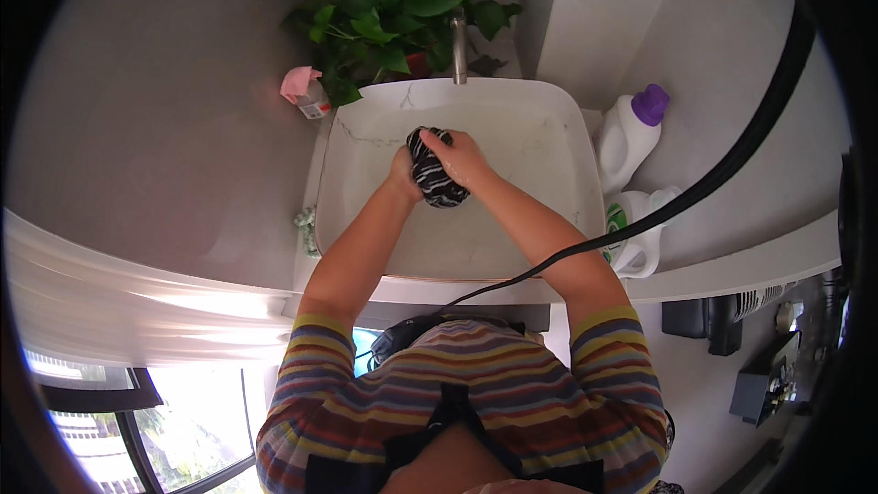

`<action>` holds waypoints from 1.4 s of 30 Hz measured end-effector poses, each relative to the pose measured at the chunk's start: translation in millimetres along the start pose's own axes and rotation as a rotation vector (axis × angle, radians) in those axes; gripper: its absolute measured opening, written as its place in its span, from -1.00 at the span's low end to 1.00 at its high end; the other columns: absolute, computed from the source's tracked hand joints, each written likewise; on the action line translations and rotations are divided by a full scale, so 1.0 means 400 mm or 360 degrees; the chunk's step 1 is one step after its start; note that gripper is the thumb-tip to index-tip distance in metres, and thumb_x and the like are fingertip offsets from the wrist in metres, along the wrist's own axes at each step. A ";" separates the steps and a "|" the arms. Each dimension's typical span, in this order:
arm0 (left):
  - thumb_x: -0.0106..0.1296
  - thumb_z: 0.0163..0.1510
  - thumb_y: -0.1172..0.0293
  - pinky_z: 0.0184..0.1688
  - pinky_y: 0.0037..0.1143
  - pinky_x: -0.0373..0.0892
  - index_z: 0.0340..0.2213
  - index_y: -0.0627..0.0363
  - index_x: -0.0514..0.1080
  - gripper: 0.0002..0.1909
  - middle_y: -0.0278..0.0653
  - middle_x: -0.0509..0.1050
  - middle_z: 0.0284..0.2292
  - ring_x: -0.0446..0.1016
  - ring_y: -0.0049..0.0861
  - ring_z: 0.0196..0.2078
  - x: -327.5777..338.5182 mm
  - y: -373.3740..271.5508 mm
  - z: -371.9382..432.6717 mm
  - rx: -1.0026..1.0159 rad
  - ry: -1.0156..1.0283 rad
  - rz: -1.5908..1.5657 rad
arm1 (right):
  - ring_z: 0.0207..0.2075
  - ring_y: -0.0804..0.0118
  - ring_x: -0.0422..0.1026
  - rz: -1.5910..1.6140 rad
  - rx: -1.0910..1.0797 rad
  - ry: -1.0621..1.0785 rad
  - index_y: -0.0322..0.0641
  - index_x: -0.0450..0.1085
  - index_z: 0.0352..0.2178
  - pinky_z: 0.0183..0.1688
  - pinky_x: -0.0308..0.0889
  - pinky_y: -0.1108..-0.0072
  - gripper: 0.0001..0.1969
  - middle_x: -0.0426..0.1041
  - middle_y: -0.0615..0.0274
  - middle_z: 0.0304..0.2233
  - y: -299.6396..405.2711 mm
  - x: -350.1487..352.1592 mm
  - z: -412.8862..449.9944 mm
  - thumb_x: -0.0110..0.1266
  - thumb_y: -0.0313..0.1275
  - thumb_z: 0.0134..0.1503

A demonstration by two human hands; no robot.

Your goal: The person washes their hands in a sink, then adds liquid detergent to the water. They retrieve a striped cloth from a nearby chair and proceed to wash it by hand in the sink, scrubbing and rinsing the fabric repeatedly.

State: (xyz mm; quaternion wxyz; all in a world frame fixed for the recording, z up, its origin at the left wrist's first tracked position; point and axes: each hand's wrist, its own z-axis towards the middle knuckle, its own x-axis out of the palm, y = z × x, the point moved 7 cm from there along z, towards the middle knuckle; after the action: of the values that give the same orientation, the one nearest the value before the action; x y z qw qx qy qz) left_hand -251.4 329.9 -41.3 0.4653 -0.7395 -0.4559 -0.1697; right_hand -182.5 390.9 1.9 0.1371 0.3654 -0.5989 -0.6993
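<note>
Both my hands hold a bunched black cloth with white stripes (433, 171) over the white, marble-veined washbasin (521, 99). My left hand (406, 175) cups the cloth from its left side and from below, its fingers mostly hidden behind the bundle. On the right side, my right hand (463, 158) grips it with the thumb laid across the top. My right hand looks wet. The cloth is squeezed into a compact oval. Behind the basin, a metal faucet (459, 48) reaches over the back rim; no stream from it can be made out.
A leafy potted plant (405, 3) and a bottle with a pink top (312, 96) stand behind left. Along the right side are a white bottle with a purple cap (627, 137) and another white jug (638, 233). A black cable (658, 216) crosses above my right arm.
</note>
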 end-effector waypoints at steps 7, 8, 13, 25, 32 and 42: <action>-0.21 0.09 0.07 -0.25 -0.39 0.41 -0.21 0.09 0.31 -0.62 -0.24 0.43 -0.28 0.44 -0.41 -0.25 0.064 0.027 -0.036 0.0052 -0.0012 0.0309 | -0.32 0.07 0.44 -0.0508 0.0335 0.0167 -0.35 0.42 -0.33 -0.22 0.27 0.41 -0.31 0.45 -0.09 -0.40 -0.233 -0.110 0.105 -0.27 0.16 0.04; -0.17 0.07 0.09 -0.25 -0.41 0.41 -0.21 0.09 0.32 -0.63 -0.26 0.44 -0.28 0.44 -0.44 -0.25 0.076 0.015 -0.033 0.0080 0.0034 0.0309 | -0.30 0.09 0.44 -0.0547 0.0300 0.0272 -0.35 0.40 -0.29 -0.21 0.26 0.43 -0.31 0.44 -0.10 -0.35 -0.275 -0.117 0.121 -0.29 0.16 0.05; -0.05 0.02 0.20 -0.07 -0.41 0.32 0.10 0.24 -0.10 -0.28 0.10 0.10 0.02 0.29 -0.24 -0.05 0.071 -0.067 -0.055 0.0294 -0.0070 0.0123 | 0.00 0.18 0.23 -0.0264 0.0454 -0.0052 -0.33 0.03 0.06 0.01 0.12 0.50 -0.26 0.22 -0.07 -0.02 -0.259 -0.211 0.122 -0.36 0.13 0.09; -0.02 0.00 0.17 0.16 -0.35 -0.01 0.09 0.17 -0.04 -0.29 0.01 0.07 0.09 0.04 -0.15 0.15 0.116 -0.061 0.012 0.1639 -0.0001 0.2437 | -0.06 0.01 0.27 -0.1306 0.0067 0.0039 -0.15 0.12 0.02 -0.12 0.25 0.35 -0.39 0.15 -0.09 0.02 -0.210 -0.213 0.063 0.05 -0.45 -0.14; -0.06 -0.09 -0.15 0.20 -0.18 -0.27 0.15 0.12 -0.18 -0.06 -0.12 -0.27 0.20 -0.37 -0.27 0.25 0.045 0.060 0.073 0.0563 -0.0131 0.3833 | 0.13 -0.11 -0.03 -0.0671 -0.0725 -0.0192 0.05 0.05 0.09 0.03 0.12 0.30 -0.37 -0.19 -0.08 0.18 -0.074 -0.184 -0.015 -0.02 -0.44 -0.09; -0.09 -0.20 -0.29 0.18 -0.13 -0.31 0.15 0.12 -0.19 0.05 -0.14 -0.23 0.19 -0.32 -0.31 0.25 0.035 0.045 0.098 0.0487 -0.0016 0.3973 | 0.22 0.04 -0.22 -0.1723 -0.0148 0.0229 0.14 -0.27 0.18 0.09 -0.23 -0.05 0.04 -0.19 0.09 0.20 -0.207 -0.150 0.037 -0.14 0.37 -0.25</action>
State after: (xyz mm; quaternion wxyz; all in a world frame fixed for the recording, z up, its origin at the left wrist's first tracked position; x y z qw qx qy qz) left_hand -235.9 367.6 -61.3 0.3876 -0.6051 0.5365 0.4426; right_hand -130.3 460.0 -54.8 -0.1859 0.6618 -0.2829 -0.6690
